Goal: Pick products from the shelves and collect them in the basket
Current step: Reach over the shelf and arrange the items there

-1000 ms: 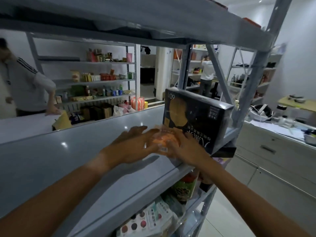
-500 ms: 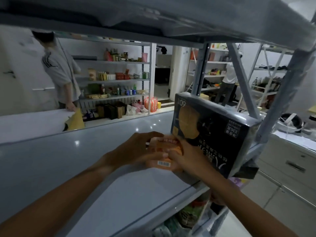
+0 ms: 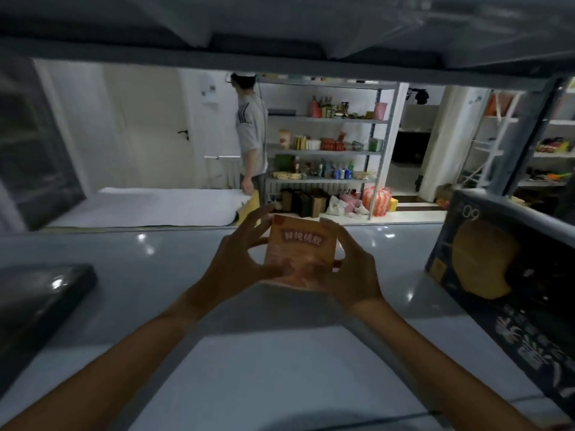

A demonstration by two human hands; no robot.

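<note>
A small orange packet (image 3: pixel 300 248) with red lettering stands upright just above the grey shelf board (image 3: pixel 280 362), in the middle of the head view. My left hand (image 3: pixel 239 262) grips its left side with curled fingers and thumb. On the packet's right side my right hand (image 3: pixel 351 269) holds it the same way. No basket is in view.
A big black box (image 3: pixel 510 275) with a yellow picture stands on the shelf at the right. A dark flat pack (image 3: pixel 37 300) lies at the left. The shelf above (image 3: pixel 280 29) hangs low. Behind, a person (image 3: pixel 250 135) stands by stocked racks (image 3: pixel 326 150).
Both hands have carried the orange packet left, away from the black box, and turned it upright with its front facing me. The view swung left; the dark pack came into sight.
</note>
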